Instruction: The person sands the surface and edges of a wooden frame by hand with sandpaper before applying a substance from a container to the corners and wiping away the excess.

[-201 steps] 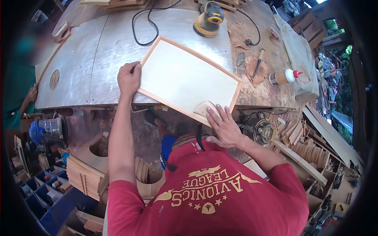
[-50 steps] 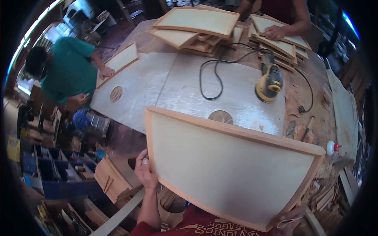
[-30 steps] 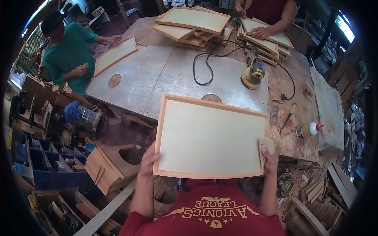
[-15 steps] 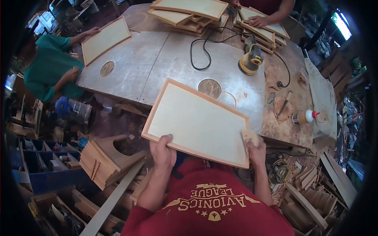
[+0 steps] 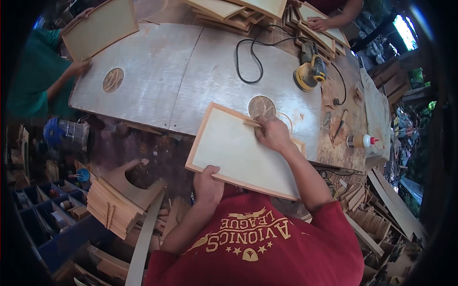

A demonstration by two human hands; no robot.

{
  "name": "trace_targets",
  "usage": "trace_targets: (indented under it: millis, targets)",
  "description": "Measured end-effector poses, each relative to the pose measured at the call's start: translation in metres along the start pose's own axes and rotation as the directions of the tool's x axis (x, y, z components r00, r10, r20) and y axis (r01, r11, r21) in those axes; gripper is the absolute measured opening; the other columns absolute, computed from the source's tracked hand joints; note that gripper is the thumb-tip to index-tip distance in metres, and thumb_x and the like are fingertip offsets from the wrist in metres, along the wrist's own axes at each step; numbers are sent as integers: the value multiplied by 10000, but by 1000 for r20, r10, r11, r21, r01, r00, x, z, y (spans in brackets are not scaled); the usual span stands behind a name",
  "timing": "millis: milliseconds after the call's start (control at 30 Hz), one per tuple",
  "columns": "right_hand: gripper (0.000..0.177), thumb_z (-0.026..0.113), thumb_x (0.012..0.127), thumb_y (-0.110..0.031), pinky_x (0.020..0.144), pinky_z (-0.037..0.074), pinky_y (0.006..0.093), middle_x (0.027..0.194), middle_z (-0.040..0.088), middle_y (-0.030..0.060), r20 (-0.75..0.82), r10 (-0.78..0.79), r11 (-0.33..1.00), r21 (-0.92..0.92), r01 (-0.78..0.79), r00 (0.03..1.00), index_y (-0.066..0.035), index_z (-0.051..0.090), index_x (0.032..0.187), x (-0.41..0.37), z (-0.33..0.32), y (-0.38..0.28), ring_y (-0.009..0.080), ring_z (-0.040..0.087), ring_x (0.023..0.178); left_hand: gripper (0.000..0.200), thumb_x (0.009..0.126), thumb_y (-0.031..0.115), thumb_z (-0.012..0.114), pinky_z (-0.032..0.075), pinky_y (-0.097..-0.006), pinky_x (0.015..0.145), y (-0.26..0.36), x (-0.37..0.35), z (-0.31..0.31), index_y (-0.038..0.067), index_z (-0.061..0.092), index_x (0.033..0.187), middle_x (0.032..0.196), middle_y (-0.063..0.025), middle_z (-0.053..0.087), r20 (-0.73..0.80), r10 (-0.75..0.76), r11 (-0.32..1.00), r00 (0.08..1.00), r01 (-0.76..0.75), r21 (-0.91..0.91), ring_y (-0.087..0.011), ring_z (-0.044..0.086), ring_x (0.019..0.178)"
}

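A shallow wooden framed panel [image 5: 231, 148], pale inside with a light brown raised rim, is tilted in front of me at the table's near edge. My left hand [image 5: 208, 187] grips its near rim toward the left corner, thumb over the top. Across the panel, my right hand [image 5: 274, 134] is closed around a small flat tan piece that looks like folded sandpaper [image 5: 251, 123], held against the inside of the far rim. The right forearm covers part of the panel's right side.
On the metal-topped table [image 5: 143, 62] stand a yellow corded sander [image 5: 310, 71], a glue bottle [image 5: 361, 141] and stacked framed panels [image 5: 229, 19]. A co-worker in green [image 5: 36, 76] holds another panel [image 5: 101, 28]; another's hand [image 5: 317, 24] rests on a stack. Wood pieces [image 5: 117, 202] lie lower left.
My right hand has moved from the panel's right end to its far rim with the tan piece. My left hand keeps its grip. The green-sleeved co-worker's panel has tilted up, with both hands on it.
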State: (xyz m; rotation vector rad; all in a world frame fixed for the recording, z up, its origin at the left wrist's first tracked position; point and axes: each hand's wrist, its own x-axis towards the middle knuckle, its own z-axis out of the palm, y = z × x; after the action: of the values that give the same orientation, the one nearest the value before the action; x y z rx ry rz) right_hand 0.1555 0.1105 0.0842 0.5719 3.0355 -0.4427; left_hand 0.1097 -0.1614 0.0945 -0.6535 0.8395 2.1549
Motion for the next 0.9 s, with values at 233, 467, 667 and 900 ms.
trace_targets:
  millis: [233, 467, 667, 900]
  targets:
    - [227, 684, 898, -271, 759, 581, 494, 947, 722, 158, -55, -39, 998, 47, 42, 998, -67, 734, 983, 25, 4, -16, 380, 710, 882, 606, 833, -109, 520, 465, -495, 1146, 2, 1, 7, -58, 453, 1434, 1333, -153, 576, -21, 9, 1000, 1000, -9, -11, -316, 580, 1299]
    - [173, 668, 863, -214, 725, 586, 505, 854, 701, 135, -21, -64, 998, -22, 64, 998, -58, 742, 881, 47, 6, -26, 379, 713, 821, 610, 835, -111, 512, 452, -499, 1168, 1, -3, 9, -59, 446, 1439, 1358, -157, 564, -38, 57, 998, 998, -56, 6, -317, 571, 1313]
    - [143, 705, 838, -202, 718, 585, 462, 851, 705, 101, -104, -225, 968, -133, 211, 969, -75, 755, 879, 54, 10, -37, 317, 719, 830, 658, 847, -115, 523, 451, -455, 1166, -1, -5, 6, -14, 414, 1488, 1425, -138, 541, -47, 26, 1000, 999, -26, -7, -287, 547, 1348]
    - [110, 722, 819, -177, 699, 573, 429, 839, 693, 76, -130, -330, 937, -164, 308, 935, -89, 759, 873, 36, 14, -23, 281, 698, 799, 625, 863, -107, 528, 460, -467, 1157, 0, -8, 8, -24, 420, 1473, 1397, -145, 551, -57, 9, 1000, 998, -10, -25, -294, 564, 1328]
